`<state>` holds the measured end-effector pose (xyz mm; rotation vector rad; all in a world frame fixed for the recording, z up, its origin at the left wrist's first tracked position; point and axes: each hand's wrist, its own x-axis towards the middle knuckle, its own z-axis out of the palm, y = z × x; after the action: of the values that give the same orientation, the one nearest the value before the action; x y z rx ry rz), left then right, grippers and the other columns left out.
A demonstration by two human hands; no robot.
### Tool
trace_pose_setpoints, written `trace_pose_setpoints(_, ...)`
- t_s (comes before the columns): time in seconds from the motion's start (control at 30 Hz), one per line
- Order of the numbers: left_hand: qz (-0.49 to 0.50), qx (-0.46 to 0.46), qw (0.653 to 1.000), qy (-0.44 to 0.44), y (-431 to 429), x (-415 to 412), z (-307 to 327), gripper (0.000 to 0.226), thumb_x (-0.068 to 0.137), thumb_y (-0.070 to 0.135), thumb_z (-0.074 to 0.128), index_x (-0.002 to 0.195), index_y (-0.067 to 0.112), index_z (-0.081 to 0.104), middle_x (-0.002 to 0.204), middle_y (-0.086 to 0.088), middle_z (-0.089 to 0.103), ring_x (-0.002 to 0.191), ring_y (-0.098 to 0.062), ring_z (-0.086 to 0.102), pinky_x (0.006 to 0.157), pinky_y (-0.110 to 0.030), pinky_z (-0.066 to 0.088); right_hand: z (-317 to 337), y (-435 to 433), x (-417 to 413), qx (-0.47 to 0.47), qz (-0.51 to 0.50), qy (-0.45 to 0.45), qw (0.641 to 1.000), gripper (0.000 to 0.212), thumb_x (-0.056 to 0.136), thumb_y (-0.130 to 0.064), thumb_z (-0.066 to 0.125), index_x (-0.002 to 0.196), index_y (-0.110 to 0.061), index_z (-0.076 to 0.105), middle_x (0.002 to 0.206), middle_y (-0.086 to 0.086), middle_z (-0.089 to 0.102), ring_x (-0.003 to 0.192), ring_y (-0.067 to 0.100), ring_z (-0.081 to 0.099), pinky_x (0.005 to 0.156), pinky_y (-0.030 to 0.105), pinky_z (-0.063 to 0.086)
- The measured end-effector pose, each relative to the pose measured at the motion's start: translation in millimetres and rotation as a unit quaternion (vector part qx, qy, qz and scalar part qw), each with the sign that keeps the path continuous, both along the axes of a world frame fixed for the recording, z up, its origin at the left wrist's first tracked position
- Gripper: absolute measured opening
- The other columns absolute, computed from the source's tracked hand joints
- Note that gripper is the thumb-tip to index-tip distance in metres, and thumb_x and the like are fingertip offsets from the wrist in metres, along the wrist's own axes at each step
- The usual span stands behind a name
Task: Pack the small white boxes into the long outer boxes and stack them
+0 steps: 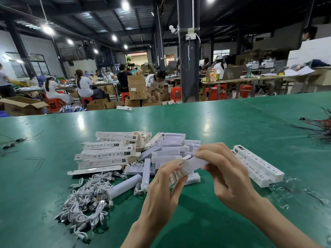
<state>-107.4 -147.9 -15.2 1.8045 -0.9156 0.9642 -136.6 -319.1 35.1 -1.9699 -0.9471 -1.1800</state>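
On the table [232, 126], a heap of small boxes [168, 151] lies mid-table, with a pile of flat outer boxes [109, 153] touching its left side. A tangle of cables [86, 199] sits before that pile, nearer the near edge. A stack of packed boxes [259, 167] lies right of the heap, and loose wires [322, 129] lie by the right edge. The left hand [164, 183] and right hand [227, 169] hold one box [191, 165] over the heap's near side.

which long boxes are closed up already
The stack on the far right, ends shut and lying side by side. The printed boxes in the left pile have open end flaps.
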Motion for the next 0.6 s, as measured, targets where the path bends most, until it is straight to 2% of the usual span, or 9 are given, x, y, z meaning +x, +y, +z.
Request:
trace_pose_setpoints(0.1,0.010,-0.019,0.999,0.037,-1,-2,-2,0.037,0.091,0.028,0.060,0.123,0.021,0.043,0.119,0.009,0.059,0.106,-0.007,0.063,0.091,-0.022,0.050,-6,8,1,0.012,0.014,0.062,0.998,0.042,0.081,0.006,0.063,0.115,-0.016,0.053,0.112,0.001,0.064,0.102,0.018,0.060,0.086,0.031,0.049)
trace_pose_setpoints(0.2,-0.002,-0.040,0.998,0.044,-2,-1,-6,0.031,0.094,0.034,0.057,0.121,0.025,0.043,0.122,0.018,0.058,0.109,-0.001,0.061,0.092,-0.018,0.049,-12,9,4,-0.056,-0.040,0.039,0.997,0.009,0.089,-0.012,0.066,0.096,-0.006,0.067,0.126,0.003,0.060,0.110,0.024,0.057,0.091,0.036,0.047)
trace_pose_setpoints(0.27,-0.019,-0.052,0.997,0.058,0,0,-7,0.032,0.093,0.028,0.057,0.121,0.031,0.041,0.125,0.023,0.058,0.110,-0.004,0.062,0.091,-0.021,0.051,-15,9,4,-0.072,-0.069,0.052,0.994,0.016,0.090,-0.023,0.064,0.093,-0.008,0.071,0.133,0.007,0.053,0.114,0.029,0.054,0.092,0.039,0.045)
trace_pose_setpoints(0.33,-0.016,-0.050,0.997,0.055,0,3,-8,0.035,0.093,0.026,0.056,0.122,0.034,0.039,0.126,0.029,0.055,0.111,-0.006,0.063,0.091,-0.021,0.050,-16,9,3,-0.063,-0.074,0.070,0.993,0.018,0.089,-0.029,0.064,0.095,-0.014,0.071,0.135,0.005,0.048,0.119,0.027,0.051,0.095,0.040,0.043)
trace_pose_setpoints(0.47,-0.019,-0.056,0.997,0.059,0,1,-6,0.030,0.096,0.035,0.053,0.122,0.037,0.039,0.129,0.026,0.054,0.112,-0.008,0.063,0.094,-0.018,0.047,-20,15,4,-0.041,-0.060,0.070,0.995,0.016,0.088,-0.029,0.063,0.103,-0.022,0.062,0.132,0.003,0.042,0.122,0.024,0.047,0.098,0.038,0.041)
trace_pose_setpoints(0.53,-0.009,-0.064,0.994,0.084,-1,1,-4,0.032,0.095,0.043,0.053,0.123,0.044,0.038,0.125,0.025,0.056,0.110,-0.004,0.063,0.091,-0.017,0.049,-19,14,-2,-0.010,-0.066,0.040,0.997,0.020,0.090,-0.024,0.060,0.109,-0.022,0.056,0.126,0.003,0.041,0.112,0.022,0.050,0.094,0.034,0.044)
trace_pose_setpoints(0.6,-0.004,-0.073,0.992,0.102,-2,4,-5,0.044,0.092,0.046,0.056,0.129,0.049,0.032,0.123,0.027,0.056,0.109,0.001,0.060,0.090,-0.014,0.047,-20,24,-8,0.012,-0.053,-0.007,0.999,0.015,0.091,-0.014,0.055,0.105,-0.016,0.056,0.117,0.004,0.043,0.098,0.022,0.053,0.085,0.032,0.047)
